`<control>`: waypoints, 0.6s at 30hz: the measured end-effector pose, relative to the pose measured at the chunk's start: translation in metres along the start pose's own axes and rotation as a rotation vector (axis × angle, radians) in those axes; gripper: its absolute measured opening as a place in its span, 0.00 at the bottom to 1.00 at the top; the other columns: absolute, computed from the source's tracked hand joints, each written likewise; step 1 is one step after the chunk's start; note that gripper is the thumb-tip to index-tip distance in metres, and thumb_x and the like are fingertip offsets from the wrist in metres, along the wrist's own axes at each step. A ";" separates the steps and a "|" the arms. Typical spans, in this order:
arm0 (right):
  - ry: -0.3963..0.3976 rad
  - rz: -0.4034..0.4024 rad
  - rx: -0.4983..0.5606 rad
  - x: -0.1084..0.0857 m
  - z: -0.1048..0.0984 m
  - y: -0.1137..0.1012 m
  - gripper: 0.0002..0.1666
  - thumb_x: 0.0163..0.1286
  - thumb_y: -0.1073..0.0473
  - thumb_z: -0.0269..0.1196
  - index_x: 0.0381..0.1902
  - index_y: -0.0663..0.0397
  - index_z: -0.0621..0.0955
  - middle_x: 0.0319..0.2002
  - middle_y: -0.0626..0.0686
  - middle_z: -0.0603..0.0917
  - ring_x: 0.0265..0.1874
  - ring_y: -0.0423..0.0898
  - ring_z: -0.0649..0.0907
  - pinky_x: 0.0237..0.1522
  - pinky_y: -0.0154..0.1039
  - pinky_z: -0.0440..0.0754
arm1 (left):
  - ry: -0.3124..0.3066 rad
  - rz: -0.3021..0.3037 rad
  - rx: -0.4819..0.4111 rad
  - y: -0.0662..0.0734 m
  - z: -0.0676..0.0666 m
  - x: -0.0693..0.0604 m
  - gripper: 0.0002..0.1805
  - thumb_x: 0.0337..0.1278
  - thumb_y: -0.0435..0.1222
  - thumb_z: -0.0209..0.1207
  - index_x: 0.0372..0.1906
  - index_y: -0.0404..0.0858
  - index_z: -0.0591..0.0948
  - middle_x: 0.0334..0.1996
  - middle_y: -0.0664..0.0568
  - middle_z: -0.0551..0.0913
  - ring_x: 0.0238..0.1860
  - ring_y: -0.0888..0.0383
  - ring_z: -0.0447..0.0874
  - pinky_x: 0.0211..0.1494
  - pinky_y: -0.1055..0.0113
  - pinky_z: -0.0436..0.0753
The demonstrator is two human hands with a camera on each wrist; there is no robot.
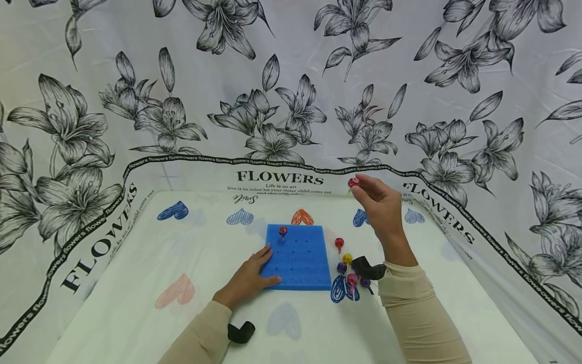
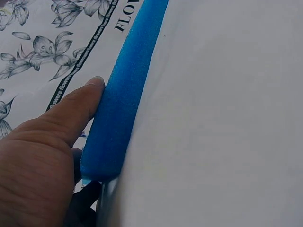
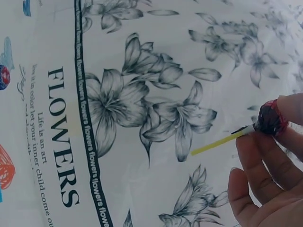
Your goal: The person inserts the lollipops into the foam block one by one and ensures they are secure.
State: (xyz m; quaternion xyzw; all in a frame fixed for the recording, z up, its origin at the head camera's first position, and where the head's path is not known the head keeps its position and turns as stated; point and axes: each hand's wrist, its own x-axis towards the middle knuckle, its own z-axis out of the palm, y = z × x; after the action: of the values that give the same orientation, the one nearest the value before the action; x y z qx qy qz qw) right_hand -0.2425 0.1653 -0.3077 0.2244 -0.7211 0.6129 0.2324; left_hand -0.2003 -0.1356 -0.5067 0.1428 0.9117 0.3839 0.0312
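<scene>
A blue foam block [image 1: 302, 275] with rows of small holes lies on the table. One red lollipop [image 1: 283, 231] is stuck upright near its far left corner. Against the block's left side rests my left hand [image 1: 245, 277], its thumb at the near left corner; in the left wrist view the straight thumb touches the blue side. My right hand [image 1: 381, 205] is raised beyond the block's far right, pinching a lollipop [image 3: 271, 119] by its dark-and-red wrapped head. That lollipop's yellow stick [image 3: 218, 143] points away from the fingers.
Right of the block lie several loose lollipops, among them a red one [image 1: 339, 242], a yellow one [image 1: 347, 259] and a pink one [image 1: 352, 279]. A white cloth with printed hearts covers the table. Behind it hangs a flower-printed curtain [image 1: 291, 65].
</scene>
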 end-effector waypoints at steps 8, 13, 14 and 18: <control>0.002 -0.086 0.057 -0.002 0.018 -0.005 0.17 0.66 0.67 0.64 0.53 0.65 0.82 0.41 0.56 0.85 0.41 0.46 0.84 0.47 0.36 0.80 | -0.003 0.011 0.004 -0.001 0.001 0.001 0.49 0.50 0.56 0.67 0.72 0.35 0.64 0.74 0.49 0.54 0.72 0.38 0.49 0.67 0.43 0.58; 0.021 -0.094 0.059 -0.006 0.032 -0.001 0.17 0.67 0.66 0.64 0.53 0.65 0.81 0.43 0.59 0.84 0.42 0.47 0.84 0.47 0.37 0.80 | 0.002 0.006 0.003 -0.002 0.002 0.001 0.49 0.50 0.56 0.67 0.72 0.35 0.64 0.74 0.50 0.54 0.72 0.39 0.49 0.68 0.43 0.58; 0.026 -0.096 0.063 -0.007 0.035 0.001 0.17 0.67 0.66 0.64 0.53 0.66 0.81 0.43 0.59 0.84 0.42 0.48 0.84 0.47 0.38 0.81 | 0.003 0.007 0.002 -0.002 0.002 0.001 0.49 0.50 0.56 0.67 0.72 0.35 0.64 0.74 0.50 0.54 0.72 0.39 0.49 0.68 0.43 0.58; 0.049 -0.092 0.071 -0.012 0.047 0.010 0.17 0.67 0.64 0.64 0.52 0.67 0.81 0.43 0.60 0.84 0.43 0.49 0.84 0.48 0.39 0.81 | 0.007 0.008 0.005 -0.002 0.002 0.001 0.49 0.50 0.56 0.68 0.72 0.34 0.64 0.74 0.49 0.54 0.72 0.39 0.49 0.68 0.43 0.58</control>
State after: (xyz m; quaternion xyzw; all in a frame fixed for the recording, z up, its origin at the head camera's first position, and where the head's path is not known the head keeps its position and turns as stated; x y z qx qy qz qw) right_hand -0.2418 0.1205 -0.3297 0.2503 -0.6820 0.6320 0.2697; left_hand -0.2010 -0.1352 -0.5089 0.1451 0.9122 0.3824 0.0260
